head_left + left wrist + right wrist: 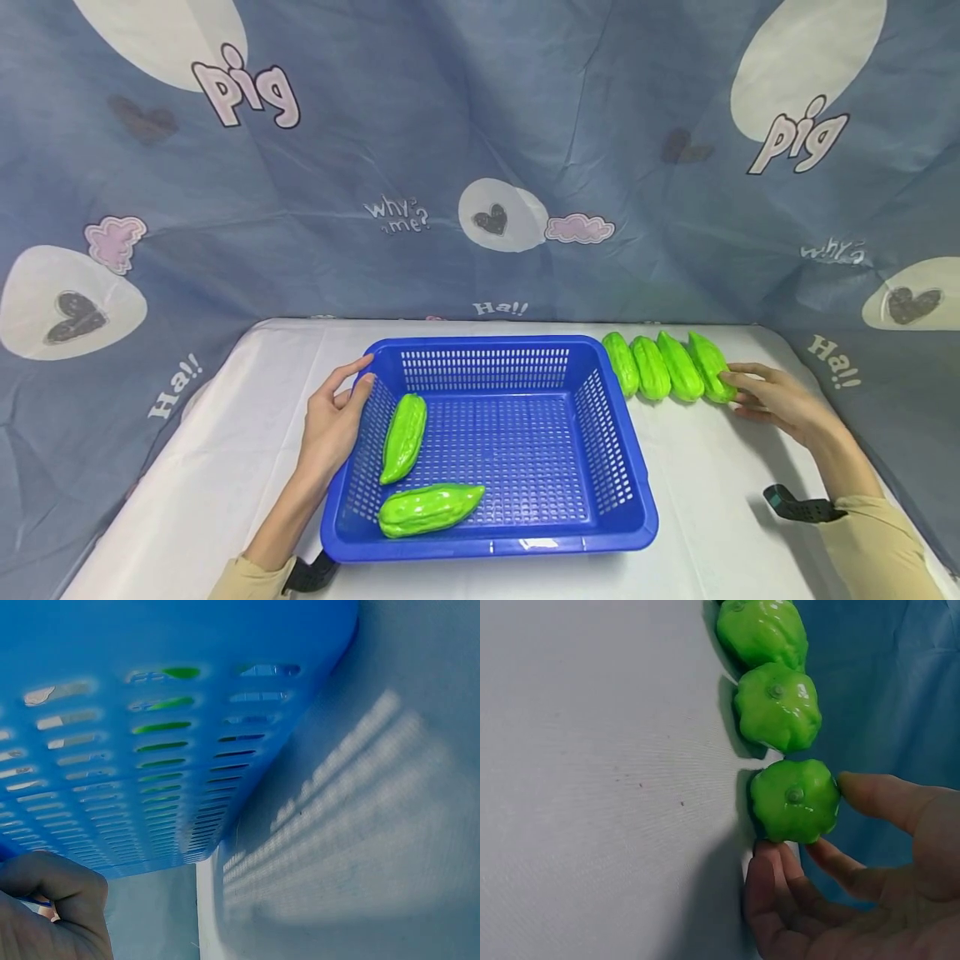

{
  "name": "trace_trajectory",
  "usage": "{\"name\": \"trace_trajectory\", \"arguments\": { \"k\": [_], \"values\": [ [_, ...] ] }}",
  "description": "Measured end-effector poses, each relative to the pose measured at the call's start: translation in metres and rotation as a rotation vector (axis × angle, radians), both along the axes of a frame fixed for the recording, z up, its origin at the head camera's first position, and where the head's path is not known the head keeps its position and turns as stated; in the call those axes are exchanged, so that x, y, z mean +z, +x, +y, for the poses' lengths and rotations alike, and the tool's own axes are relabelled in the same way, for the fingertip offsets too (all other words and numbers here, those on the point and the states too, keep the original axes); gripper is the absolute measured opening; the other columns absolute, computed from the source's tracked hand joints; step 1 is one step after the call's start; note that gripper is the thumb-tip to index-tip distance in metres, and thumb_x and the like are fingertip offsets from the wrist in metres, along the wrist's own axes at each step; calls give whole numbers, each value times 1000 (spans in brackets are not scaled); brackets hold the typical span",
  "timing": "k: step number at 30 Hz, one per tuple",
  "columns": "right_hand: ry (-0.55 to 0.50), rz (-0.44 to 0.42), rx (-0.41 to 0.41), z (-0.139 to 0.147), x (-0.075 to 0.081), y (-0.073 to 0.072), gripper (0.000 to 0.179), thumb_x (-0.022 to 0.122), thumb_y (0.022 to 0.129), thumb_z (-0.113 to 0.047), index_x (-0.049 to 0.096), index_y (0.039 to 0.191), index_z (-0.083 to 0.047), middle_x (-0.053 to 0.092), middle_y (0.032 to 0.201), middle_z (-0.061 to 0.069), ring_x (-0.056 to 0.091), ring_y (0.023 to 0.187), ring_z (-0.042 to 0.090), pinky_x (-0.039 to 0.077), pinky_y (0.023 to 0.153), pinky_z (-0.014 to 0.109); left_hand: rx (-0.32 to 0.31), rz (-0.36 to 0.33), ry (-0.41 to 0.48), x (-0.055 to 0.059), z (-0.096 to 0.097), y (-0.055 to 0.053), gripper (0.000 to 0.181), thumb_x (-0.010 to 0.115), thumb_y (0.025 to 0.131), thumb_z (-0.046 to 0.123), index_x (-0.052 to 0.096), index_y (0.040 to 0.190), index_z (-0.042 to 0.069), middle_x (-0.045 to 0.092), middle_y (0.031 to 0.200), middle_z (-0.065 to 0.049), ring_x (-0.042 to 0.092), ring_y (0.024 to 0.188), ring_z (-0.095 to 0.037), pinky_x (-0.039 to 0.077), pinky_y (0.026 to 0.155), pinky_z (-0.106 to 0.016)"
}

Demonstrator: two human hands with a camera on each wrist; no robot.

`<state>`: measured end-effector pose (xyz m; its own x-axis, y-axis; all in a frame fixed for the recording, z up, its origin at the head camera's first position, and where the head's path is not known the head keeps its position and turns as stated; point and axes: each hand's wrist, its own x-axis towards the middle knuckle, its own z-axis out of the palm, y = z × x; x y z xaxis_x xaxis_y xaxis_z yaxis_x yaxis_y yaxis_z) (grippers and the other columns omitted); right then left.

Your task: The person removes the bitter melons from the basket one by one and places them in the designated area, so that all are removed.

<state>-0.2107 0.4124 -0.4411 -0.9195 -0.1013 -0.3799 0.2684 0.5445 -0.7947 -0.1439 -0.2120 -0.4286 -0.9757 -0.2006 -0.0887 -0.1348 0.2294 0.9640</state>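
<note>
A blue plastic basket (491,550) with slotted walls stands on the table. My left hand (332,425) grips its left rim near the far corner; the left wrist view shows curled fingers (64,889) by the slotted wall. Inside lie two green bitter melons, one upright along the left side (405,437) and one crosswise at the front (431,509). Right of the basket, several more form a row. My right hand (780,400) holds the rightmost bitter melon (708,365), thumb on one side and fingers on the other, as the right wrist view (795,799) shows.
The neighbouring bitter melons (679,367) lie close side by side, the leftmost (621,364) against the basket's right rim. White cloth covers the table (705,500). A blue printed curtain (420,275) hangs behind and around it.
</note>
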Motion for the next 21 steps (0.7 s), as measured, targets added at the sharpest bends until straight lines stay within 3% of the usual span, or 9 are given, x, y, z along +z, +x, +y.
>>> {"name": "trace_trajectory", "arguments": {
  "k": [6, 14, 18, 21],
  "values": [
    [6, -21, -14, -2, 0, -1, 81, 52, 115, -41, 17, 167, 11, 60, 93, -6, 67, 85, 5, 64, 85, 25, 5, 0, 11, 0, 0, 0, 43, 58, 112, 41, 58, 154, 30, 80, 83, 6, 70, 60, -10, 55, 51, -26],
    [70, 5, 26, -1, -1, -3, 81, 49, 115, -43, 19, 166, 13, 56, 110, -5, 63, 90, 2, 63, 85, 24, 8, -4, 10, 1, 1, 1, 42, 58, 113, 40, 58, 154, 31, 77, 78, 7, 67, 57, -9, 52, 50, -25],
    [106, 16, 33, -2, -1, -3, 82, 48, 115, -44, 19, 165, 15, 59, 133, 19, 59, 93, -5, 62, 85, 23, 8, -4, 11, 1, 1, 1, 43, 58, 113, 40, 57, 154, 31, 79, 81, 6, 69, 59, -10, 54, 51, -26],
    [136, 16, 29, -3, -1, -2, 85, 47, 115, -46, 18, 164, 16, 44, 155, 36, 57, 97, -8, 61, 85, 23, 6, -3, 7, 2, 2, 2, 43, 58, 113, 40, 58, 154, 31, 78, 79, 6, 68, 57, -9, 53, 50, -25]
  ]
}}
